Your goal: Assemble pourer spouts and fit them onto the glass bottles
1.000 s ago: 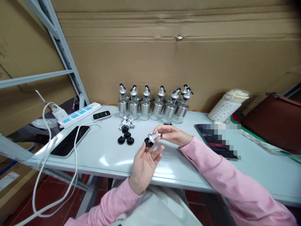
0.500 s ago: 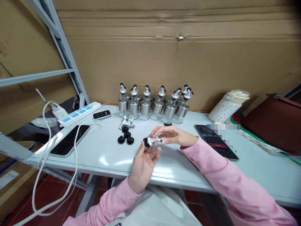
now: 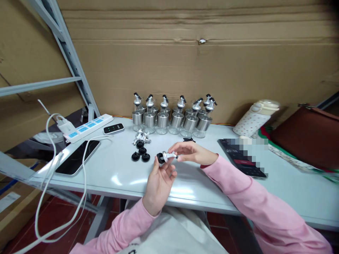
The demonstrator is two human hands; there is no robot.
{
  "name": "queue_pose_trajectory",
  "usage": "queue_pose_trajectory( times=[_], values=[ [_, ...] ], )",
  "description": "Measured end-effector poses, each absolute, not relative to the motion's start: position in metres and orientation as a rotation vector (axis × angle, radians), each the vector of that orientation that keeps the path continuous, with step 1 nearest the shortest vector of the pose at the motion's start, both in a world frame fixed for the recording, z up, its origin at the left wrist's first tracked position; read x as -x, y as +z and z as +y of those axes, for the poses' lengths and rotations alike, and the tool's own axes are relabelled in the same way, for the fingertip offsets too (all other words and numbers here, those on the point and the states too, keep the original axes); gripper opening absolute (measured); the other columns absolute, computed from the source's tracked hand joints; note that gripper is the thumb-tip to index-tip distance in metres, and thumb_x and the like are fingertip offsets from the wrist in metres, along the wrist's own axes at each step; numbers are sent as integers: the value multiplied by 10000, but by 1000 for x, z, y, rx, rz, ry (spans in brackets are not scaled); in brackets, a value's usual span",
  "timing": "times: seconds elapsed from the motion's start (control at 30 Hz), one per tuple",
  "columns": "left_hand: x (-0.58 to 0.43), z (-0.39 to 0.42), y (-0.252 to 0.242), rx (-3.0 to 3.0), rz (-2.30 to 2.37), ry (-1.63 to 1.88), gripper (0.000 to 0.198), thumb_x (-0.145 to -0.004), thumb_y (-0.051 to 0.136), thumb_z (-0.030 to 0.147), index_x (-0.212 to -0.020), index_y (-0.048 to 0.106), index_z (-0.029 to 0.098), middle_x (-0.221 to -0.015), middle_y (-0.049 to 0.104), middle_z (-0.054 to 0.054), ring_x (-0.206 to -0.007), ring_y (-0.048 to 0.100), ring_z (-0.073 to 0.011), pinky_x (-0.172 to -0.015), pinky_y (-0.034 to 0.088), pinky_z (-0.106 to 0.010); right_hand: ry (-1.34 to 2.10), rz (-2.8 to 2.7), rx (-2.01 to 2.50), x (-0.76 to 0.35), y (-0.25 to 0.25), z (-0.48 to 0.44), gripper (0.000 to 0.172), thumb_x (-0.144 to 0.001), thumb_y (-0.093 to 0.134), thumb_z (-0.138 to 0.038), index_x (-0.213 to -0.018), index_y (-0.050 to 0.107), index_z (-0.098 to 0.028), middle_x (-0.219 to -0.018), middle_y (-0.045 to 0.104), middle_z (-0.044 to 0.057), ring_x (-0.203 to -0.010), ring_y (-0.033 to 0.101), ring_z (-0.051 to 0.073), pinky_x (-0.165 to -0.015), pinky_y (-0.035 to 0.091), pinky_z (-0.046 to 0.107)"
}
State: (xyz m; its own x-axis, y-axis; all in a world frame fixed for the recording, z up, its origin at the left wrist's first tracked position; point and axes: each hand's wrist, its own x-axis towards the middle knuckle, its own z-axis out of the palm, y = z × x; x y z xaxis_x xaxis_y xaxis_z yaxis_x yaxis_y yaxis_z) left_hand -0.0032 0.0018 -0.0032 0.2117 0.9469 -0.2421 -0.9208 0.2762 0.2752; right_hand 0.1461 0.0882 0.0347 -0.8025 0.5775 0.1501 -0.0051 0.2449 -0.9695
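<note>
Over the front of the white table (image 3: pixel 111 176), both hands hold one small pourer spout (image 3: pixel 165 157). My left hand (image 3: pixel 159 183), palm up, pinches its black stopper end with thumb and fingertips. My right hand (image 3: pixel 190 152) pinches its silver spout end from the right. To the left on the table lie three loose black stoppers (image 3: pixel 140 155) and a small heap of silver spout parts (image 3: pixel 141 137). A row of several glass-and-steel bottles (image 3: pixel 172 118) with pourer tops stands at the back.
A smartphone (image 3: pixel 76 161) on a white cable, a power strip (image 3: pixel 88 127) and a small black device (image 3: pixel 113 128) lie at the left. Right of my hands lie a dark tablet (image 3: pixel 239 160), a dotted flask (image 3: pixel 254 120) and a brown bag (image 3: pixel 307 135). Cardboard lines the wall behind.
Both hands have shifted slightly left with the spout. My left fingers have closed more tightly on the black stopper end.
</note>
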Motion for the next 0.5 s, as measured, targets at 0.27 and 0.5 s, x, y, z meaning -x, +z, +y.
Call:
queue_pose_trajectory(
  times=[0.27,0.5],
  values=[
    [4,3,-4,-123,454,1375,189,-869,482,304,-876,577,140,-807,647,-67,-558,536,-87,-536,434,-208,1352,-2171,472,-143,45,80,228,-751,629,-191,-962,595,-112,-991,617,91,-950,585,156,-873,450,347],
    [4,4,-4,-78,476,1411,173,-853,510,295,-833,581,138,-713,597,-25,-539,514,-81,-509,424,-203,1010,-2392,505,-140,53,74,223,-783,590,-237,-970,589,-114,-1001,631,109,-944,592,156,-857,471,331]
  ],
)
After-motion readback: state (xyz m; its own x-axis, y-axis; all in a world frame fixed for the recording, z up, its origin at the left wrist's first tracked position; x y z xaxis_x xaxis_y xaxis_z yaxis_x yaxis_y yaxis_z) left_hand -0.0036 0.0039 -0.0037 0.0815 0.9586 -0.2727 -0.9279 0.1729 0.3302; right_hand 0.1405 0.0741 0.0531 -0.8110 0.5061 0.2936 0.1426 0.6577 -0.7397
